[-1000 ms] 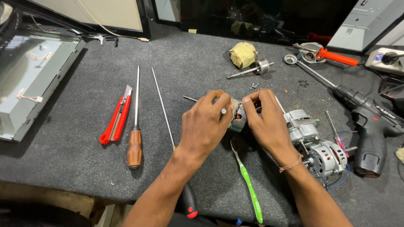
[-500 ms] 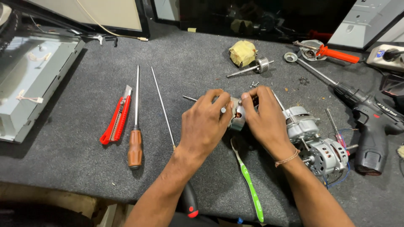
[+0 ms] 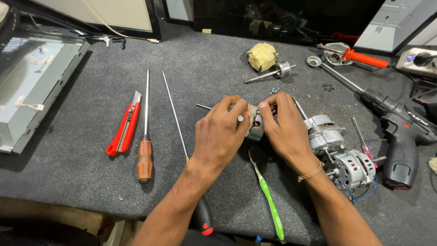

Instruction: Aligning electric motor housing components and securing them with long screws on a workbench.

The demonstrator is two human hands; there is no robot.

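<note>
Item: small motor part [image 3: 256,125], both hands still pinching it — left hand [image 3: 221,136], right hand [image 3: 284,130]; grip unchanged, barely shifting, over the tabletop [image 3: 82,173].

- A small metal motor part [image 3: 256,126], silvery with a glimpse of copper-coloured winding inside, sits near the middle of the dark grey workbench.
- It is mostly hidden, gripped from the left and the right by fingers.
- A thin steel shaft [image 3: 203,107] pokes out to its left.
</note>
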